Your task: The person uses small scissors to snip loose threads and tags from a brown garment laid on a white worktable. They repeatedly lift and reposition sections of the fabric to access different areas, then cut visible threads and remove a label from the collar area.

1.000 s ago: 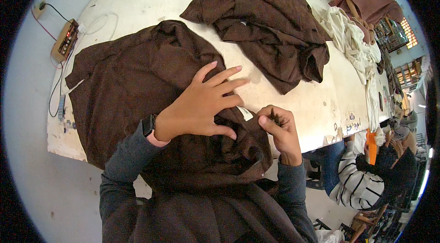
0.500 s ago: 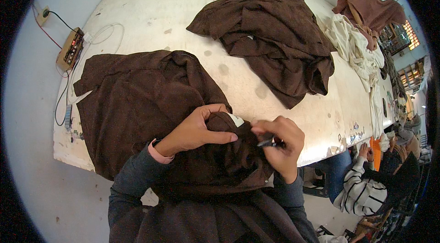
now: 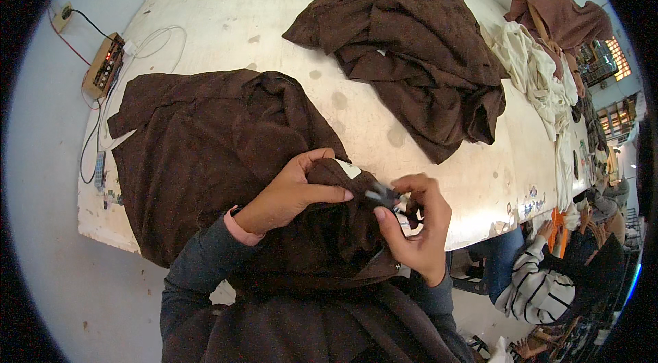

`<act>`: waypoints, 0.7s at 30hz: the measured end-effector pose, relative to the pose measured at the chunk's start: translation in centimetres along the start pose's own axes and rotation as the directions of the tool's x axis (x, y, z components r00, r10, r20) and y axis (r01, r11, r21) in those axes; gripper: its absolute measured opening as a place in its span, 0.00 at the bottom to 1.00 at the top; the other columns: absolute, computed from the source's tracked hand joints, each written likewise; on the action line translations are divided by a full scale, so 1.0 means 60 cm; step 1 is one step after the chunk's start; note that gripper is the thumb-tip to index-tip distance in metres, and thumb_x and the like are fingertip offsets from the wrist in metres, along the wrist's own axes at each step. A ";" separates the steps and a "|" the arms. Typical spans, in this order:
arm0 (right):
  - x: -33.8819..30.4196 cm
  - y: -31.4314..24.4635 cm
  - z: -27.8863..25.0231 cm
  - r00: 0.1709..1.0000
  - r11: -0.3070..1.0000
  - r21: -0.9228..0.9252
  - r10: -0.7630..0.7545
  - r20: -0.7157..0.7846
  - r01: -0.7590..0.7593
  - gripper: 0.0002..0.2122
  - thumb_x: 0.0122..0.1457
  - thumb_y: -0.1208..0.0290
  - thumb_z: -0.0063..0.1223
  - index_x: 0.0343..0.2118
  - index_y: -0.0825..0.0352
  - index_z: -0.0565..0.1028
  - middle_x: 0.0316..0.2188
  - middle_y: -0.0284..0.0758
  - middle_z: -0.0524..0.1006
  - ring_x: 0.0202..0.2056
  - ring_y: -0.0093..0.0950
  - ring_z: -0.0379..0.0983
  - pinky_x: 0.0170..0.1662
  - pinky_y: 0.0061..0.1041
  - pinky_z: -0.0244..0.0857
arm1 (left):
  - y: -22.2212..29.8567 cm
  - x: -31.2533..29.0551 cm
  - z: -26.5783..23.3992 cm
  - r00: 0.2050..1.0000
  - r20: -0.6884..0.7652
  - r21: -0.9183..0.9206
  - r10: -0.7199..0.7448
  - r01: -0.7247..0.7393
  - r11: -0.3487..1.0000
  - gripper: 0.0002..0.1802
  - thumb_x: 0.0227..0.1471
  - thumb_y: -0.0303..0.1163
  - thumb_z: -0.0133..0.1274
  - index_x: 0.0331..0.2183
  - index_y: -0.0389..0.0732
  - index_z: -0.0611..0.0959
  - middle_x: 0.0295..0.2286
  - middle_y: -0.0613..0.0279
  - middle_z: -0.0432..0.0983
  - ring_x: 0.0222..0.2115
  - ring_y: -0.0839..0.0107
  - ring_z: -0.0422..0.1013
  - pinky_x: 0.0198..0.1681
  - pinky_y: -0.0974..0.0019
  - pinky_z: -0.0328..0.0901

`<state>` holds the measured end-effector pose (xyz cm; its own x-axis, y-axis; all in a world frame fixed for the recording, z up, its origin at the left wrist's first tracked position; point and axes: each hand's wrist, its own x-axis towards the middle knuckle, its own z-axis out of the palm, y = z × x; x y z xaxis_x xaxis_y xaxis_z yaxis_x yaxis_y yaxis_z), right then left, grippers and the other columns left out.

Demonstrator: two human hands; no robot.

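Observation:
A dark brown cloth garment point(image 3: 205, 137) lies at the table's near left and hangs over its front edge towards me. My left hand point(image 3: 288, 195) pinches a fold of it between thumb and fingers, next to a small white label point(image 3: 348, 168). In my right hand point(image 3: 421, 226) are small black thread snips point(image 3: 382, 194), blurred by motion, their tip pointing left at the cloth just right of the label. Whether the blades touch the fabric I cannot tell.
Another brown garment point(image 3: 425, 55) lies crumpled farther back on the pale table point(image 3: 226, 20). Cream cloth point(image 3: 531, 61) and reddish-brown cloth point(image 3: 562, 17) are heaped at its right edge. A wired box point(image 3: 104, 65) hangs by the left wall. A person in a striped top point(image 3: 545, 288) sits at right.
My right hand has turned and opened its grip somewhat, bringing the snips up and left towards the label. My left hand keeps its pinch, shifted slightly left with the cloth.

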<state>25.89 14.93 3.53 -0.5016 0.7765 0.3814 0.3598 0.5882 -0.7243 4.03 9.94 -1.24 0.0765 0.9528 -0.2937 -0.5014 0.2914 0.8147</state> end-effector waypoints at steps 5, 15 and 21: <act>0.001 0.001 0.019 0.980 0.954 -0.229 -0.197 0.008 0.194 0.11 0.51 0.69 0.70 0.36 0.63 0.79 0.27 0.29 0.81 0.22 0.28 0.74 0.26 0.26 0.58 | -0.015 0.005 -0.009 0.997 0.061 -0.033 0.050 -0.048 0.998 0.25 0.51 0.17 0.64 0.50 0.34 0.74 0.39 0.65 0.81 0.41 0.79 0.76 0.47 0.73 0.70; 0.002 0.012 0.030 0.963 0.932 -0.271 -0.263 -0.052 0.240 0.10 0.51 0.73 0.70 0.35 0.64 0.79 0.27 0.31 0.80 0.21 0.28 0.73 0.26 0.25 0.57 | -0.015 0.006 -0.008 0.999 0.041 0.050 0.034 -0.036 0.998 0.24 0.46 0.17 0.67 0.46 0.41 0.77 0.39 0.71 0.80 0.41 0.79 0.74 0.50 0.71 0.68; 0.019 -0.008 0.032 0.980 0.935 0.335 0.164 -0.114 -0.118 0.07 0.49 0.82 0.63 0.32 0.70 0.78 0.27 0.34 0.77 0.29 0.19 0.71 0.35 0.19 0.65 | -0.027 0.010 -0.020 0.996 0.074 0.081 0.058 -0.064 0.995 0.25 0.46 0.17 0.67 0.45 0.41 0.78 0.38 0.71 0.80 0.41 0.79 0.74 0.49 0.71 0.68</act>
<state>23.63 15.08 3.23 -0.3432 0.8830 0.3202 0.1316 0.3828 -0.9144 3.84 9.95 -3.34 0.1107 0.9719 -0.2078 -0.4334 0.2354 0.8699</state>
